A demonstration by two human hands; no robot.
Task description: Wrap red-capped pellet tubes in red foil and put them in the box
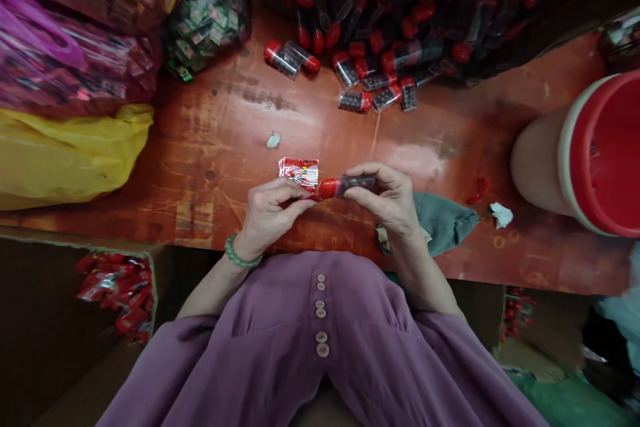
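I see my right hand [387,200] at the centre of the frame, fingers closed around a small clear tube [350,185] with a red cap, held level just above the bench [225,147]. My left hand [270,210] is pinched on a red and white wrapper [299,171] whose edge meets the capped end of that tube; a green bead bracelet [239,255] sits on that wrist. Both hands hover over the near edge of the bench, above a purple buttoned garment [320,347] filling the lower middle.

Just right of my right hand lies a grey-green cloth [445,220]. Along the top centre is a heap of red-capped tubes [380,33], some spilled loose toward me. At upper left I see pink bags [65,33] over a yellow bag [65,153], with a bag of small green packets [210,20] beside them. At the right edge a big red-lidded tub [590,153] lies on its side. At lower left, below the bench, a box holds red wrapped pieces [117,290].
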